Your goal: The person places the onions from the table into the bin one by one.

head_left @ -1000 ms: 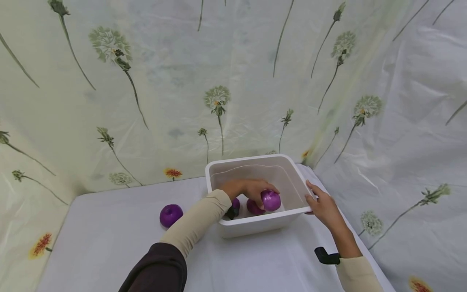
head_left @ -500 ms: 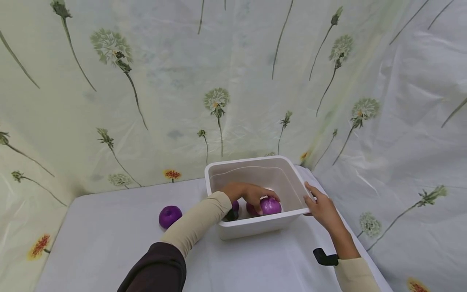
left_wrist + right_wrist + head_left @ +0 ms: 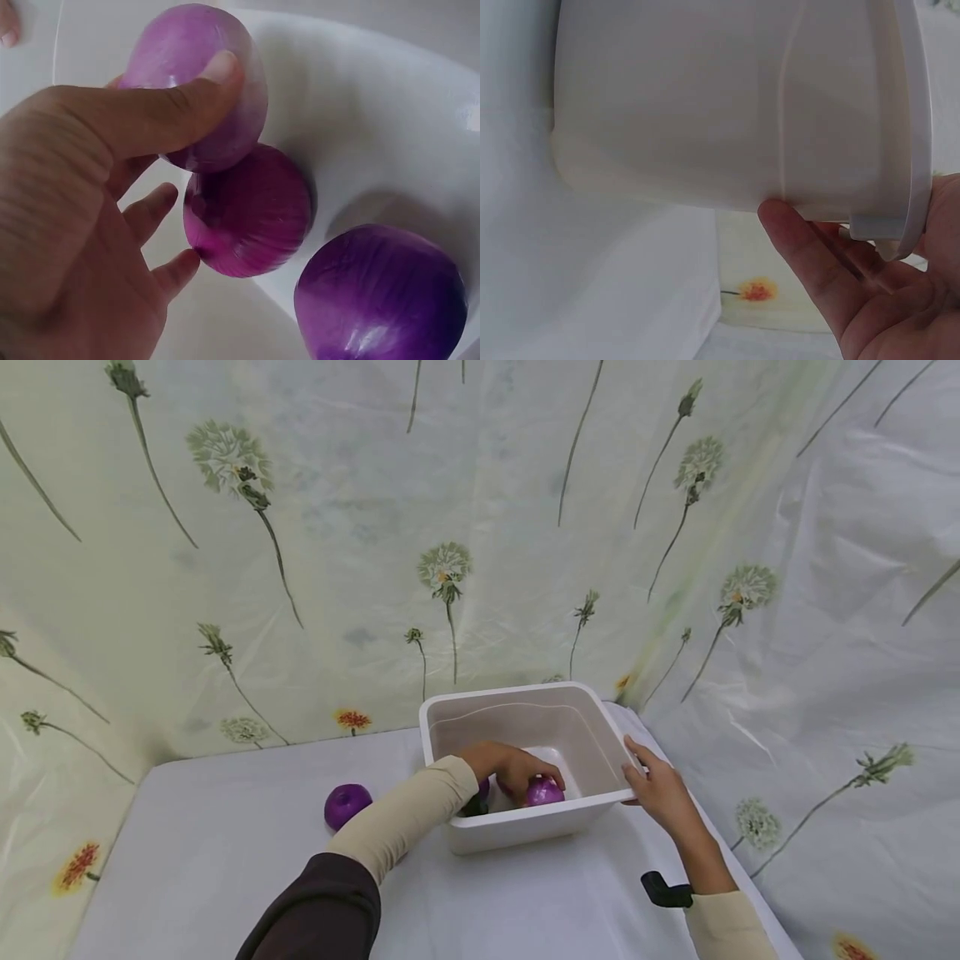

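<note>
My left hand [image 3: 517, 772] reaches down inside a white plastic bin [image 3: 525, 831] and holds a pale purple onion [image 3: 199, 82] between thumb and fingers. Just below that onion, a magenta onion [image 3: 251, 214] lies in the bin, with two of my fingertips close beside it. A darker purple onion [image 3: 381, 296] lies apart from these two on the bin floor. The bin's right rim is gripped by my right hand [image 3: 660, 785], thumb on top; in the right wrist view its fingers curl under the rim [image 3: 919, 135] and one fingertip touches the outer wall.
Another purple onion [image 3: 347, 805] sits on the white-covered table [image 3: 225, 852], left of the bin and beside my left forearm. A flower-printed sheet [image 3: 360, 568] hangs behind and to the sides. My right wrist wears a black mount [image 3: 665, 891].
My left hand has lowered the pale onion deeper into the bin and shifted it slightly left, covering the magenta onion in the head view. My right hand keeps its grip on the rim.
</note>
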`<state>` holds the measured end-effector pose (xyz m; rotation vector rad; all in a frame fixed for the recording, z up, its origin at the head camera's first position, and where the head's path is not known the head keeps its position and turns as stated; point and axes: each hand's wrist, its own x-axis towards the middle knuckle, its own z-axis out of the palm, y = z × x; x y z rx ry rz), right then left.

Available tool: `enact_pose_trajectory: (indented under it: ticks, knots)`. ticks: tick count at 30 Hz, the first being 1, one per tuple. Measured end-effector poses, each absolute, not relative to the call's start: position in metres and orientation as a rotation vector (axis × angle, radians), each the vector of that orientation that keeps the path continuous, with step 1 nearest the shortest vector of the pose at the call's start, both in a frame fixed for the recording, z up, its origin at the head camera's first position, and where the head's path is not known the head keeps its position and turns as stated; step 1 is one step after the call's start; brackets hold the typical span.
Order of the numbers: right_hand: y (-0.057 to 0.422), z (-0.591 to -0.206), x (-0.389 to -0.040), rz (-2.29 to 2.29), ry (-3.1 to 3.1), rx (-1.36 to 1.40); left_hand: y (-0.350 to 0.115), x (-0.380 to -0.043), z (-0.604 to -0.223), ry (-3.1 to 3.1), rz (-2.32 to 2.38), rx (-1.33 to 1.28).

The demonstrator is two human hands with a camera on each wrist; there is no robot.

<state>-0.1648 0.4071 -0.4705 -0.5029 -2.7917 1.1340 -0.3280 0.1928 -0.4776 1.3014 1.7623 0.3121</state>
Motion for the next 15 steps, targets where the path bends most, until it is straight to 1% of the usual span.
enact_pose_trajectory:
  ticks: [3,10,15]
  knots:
    - [0.4076,-0.4705,-0.1639,1.146,-2.784,-0.509,0.1923,-0.3271,-0.4778,1.769,0.293,1.306]
    - [0.4078,-0.4704,-0.1634,1.158,-2.77,-0.514,0.1923,-0.3274,-0.4795,1.812,0.187,1.467]
    - [0.4069,-0.4703,-0.1639,1.144,-2.775,-0.532,0.1918,-0.3271,-0.4809,1.866,0.102,1.536]
